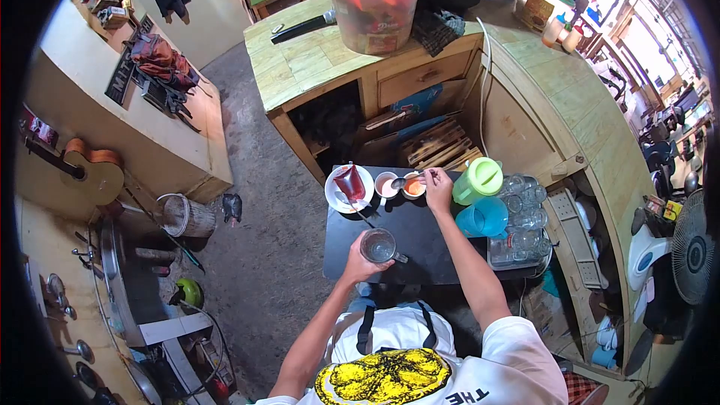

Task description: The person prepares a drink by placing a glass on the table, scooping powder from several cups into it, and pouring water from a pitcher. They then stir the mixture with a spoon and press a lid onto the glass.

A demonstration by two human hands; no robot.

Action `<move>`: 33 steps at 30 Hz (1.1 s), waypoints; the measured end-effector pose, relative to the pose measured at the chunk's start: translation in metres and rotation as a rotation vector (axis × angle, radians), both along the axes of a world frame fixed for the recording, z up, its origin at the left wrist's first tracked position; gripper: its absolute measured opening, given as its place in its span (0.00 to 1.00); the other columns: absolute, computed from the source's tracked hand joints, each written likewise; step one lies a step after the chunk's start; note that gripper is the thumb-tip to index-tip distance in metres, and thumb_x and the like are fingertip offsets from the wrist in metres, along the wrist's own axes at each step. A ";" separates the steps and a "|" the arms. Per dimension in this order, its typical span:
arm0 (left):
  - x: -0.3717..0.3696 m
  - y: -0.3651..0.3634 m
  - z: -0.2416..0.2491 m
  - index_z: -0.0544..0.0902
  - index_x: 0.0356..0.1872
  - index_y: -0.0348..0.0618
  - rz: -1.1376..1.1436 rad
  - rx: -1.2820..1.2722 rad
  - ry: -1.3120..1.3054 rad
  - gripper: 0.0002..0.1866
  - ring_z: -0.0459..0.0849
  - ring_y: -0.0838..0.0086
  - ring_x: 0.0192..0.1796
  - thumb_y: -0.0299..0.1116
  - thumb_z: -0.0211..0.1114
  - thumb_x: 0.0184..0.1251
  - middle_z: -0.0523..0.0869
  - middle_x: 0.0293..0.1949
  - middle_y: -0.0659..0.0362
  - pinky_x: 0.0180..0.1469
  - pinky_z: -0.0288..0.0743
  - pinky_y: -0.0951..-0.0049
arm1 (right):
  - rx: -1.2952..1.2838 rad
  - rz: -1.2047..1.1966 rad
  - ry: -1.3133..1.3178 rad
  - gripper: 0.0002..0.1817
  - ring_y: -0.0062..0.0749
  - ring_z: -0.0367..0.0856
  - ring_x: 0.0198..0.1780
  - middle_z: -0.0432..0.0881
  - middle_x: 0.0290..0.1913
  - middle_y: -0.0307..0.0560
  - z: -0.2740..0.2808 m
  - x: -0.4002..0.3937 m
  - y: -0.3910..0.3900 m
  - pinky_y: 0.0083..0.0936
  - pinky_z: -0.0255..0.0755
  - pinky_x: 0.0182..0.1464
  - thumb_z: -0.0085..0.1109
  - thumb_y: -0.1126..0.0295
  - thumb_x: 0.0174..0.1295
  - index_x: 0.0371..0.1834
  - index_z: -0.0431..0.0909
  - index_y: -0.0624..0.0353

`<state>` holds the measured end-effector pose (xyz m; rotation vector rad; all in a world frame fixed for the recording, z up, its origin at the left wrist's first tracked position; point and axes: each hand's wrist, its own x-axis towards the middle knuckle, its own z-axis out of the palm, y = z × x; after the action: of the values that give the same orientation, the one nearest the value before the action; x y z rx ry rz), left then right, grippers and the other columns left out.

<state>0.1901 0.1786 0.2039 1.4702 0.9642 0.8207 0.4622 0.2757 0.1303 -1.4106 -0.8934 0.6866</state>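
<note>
Hands (pixel 360 262) around glass (pixel 378 246), spoon (pixel 409 180).

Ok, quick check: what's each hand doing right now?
Left hand: closed around a clear glass mug on the black table.
Right hand: closed on a spoon over a small cup.

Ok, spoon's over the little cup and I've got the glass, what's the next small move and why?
Probably carry the spoon across to the clear glass mug and tip it in. The right hand holds the spoon at the small orange-filled cup, while the left hand steadies the mug on the black tabletop, apparently ready to receive.
</note>
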 end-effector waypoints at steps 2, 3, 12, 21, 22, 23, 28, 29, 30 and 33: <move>0.000 0.000 0.002 0.81 0.52 0.39 -0.010 0.009 0.011 0.37 0.84 0.72 0.52 0.39 0.89 0.38 0.86 0.48 0.59 0.60 0.77 0.67 | -0.008 0.003 -0.048 0.07 0.28 0.90 0.38 0.87 0.37 0.48 0.001 -0.005 0.001 0.21 0.84 0.41 0.58 0.75 0.73 0.42 0.81 0.70; -0.001 -0.001 0.002 0.81 0.52 0.38 -0.014 0.008 0.011 0.37 0.84 0.72 0.51 0.39 0.89 0.38 0.86 0.48 0.59 0.60 0.77 0.67 | -0.008 0.009 -0.068 0.07 0.28 0.90 0.38 0.87 0.38 0.48 -0.001 -0.007 0.002 0.21 0.84 0.41 0.58 0.75 0.73 0.43 0.82 0.71; -0.005 -0.002 -0.002 0.81 0.52 0.38 0.010 0.018 0.004 0.36 0.84 0.73 0.52 0.37 0.88 0.39 0.86 0.48 0.59 0.59 0.77 0.68 | -0.008 0.089 -0.464 0.09 0.50 0.87 0.43 0.87 0.41 0.57 0.013 -0.025 0.003 0.37 0.78 0.45 0.60 0.72 0.68 0.44 0.85 0.66; -0.013 -0.003 -0.006 0.80 0.52 0.38 0.012 -0.007 -0.002 0.37 0.84 0.72 0.52 0.39 0.88 0.39 0.86 0.48 0.58 0.60 0.76 0.67 | 0.083 0.151 -0.700 0.10 0.52 0.86 0.44 0.87 0.41 0.55 0.010 -0.035 0.007 0.41 0.78 0.47 0.59 0.70 0.69 0.43 0.84 0.65; -0.013 -0.001 -0.006 0.80 0.53 0.38 0.009 -0.005 -0.002 0.37 0.84 0.72 0.52 0.39 0.88 0.39 0.86 0.48 0.58 0.60 0.76 0.67 | 0.090 0.149 -0.711 0.10 0.52 0.86 0.44 0.87 0.41 0.55 0.010 -0.035 0.010 0.42 0.78 0.47 0.59 0.70 0.69 0.43 0.84 0.65; -0.012 -0.001 -0.006 0.80 0.52 0.38 0.012 -0.011 -0.006 0.37 0.84 0.72 0.52 0.39 0.88 0.39 0.86 0.49 0.58 0.60 0.76 0.67 | 0.073 0.148 -0.709 0.10 0.52 0.86 0.44 0.87 0.41 0.56 0.009 -0.035 0.011 0.41 0.79 0.48 0.59 0.70 0.69 0.43 0.85 0.66; -0.013 -0.002 -0.006 0.80 0.54 0.39 0.007 0.003 0.007 0.35 0.84 0.73 0.52 0.35 0.87 0.41 0.86 0.49 0.58 0.60 0.76 0.69 | 0.021 0.148 -0.717 0.09 0.53 0.87 0.44 0.88 0.40 0.58 0.015 -0.039 0.013 0.41 0.79 0.47 0.60 0.71 0.68 0.42 0.85 0.67; -0.013 -0.002 -0.006 0.80 0.54 0.39 0.005 0.000 0.011 0.35 0.84 0.73 0.52 0.35 0.87 0.41 0.86 0.49 0.58 0.60 0.76 0.69 | 0.018 0.152 -0.716 0.09 0.53 0.87 0.44 0.88 0.40 0.58 0.015 -0.040 0.014 0.42 0.79 0.46 0.60 0.71 0.68 0.42 0.85 0.67; -0.013 -0.002 -0.006 0.80 0.54 0.39 0.002 -0.006 0.015 0.36 0.84 0.73 0.52 0.35 0.87 0.41 0.86 0.49 0.59 0.60 0.76 0.69 | 0.012 0.155 -0.716 0.09 0.53 0.87 0.43 0.88 0.39 0.58 0.014 -0.040 0.013 0.42 0.79 0.46 0.60 0.71 0.68 0.42 0.85 0.67; -0.012 -0.002 -0.007 0.80 0.53 0.38 0.009 -0.043 0.006 0.37 0.84 0.72 0.52 0.38 0.88 0.39 0.87 0.48 0.58 0.61 0.76 0.68 | 0.022 0.141 -0.725 0.09 0.54 0.87 0.42 0.87 0.38 0.59 0.011 -0.039 0.013 0.43 0.79 0.44 0.60 0.71 0.68 0.41 0.85 0.67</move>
<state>0.1780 0.1764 0.1964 1.4333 0.9878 0.7983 0.4229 0.2882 0.1418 -1.6103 -1.5684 0.2489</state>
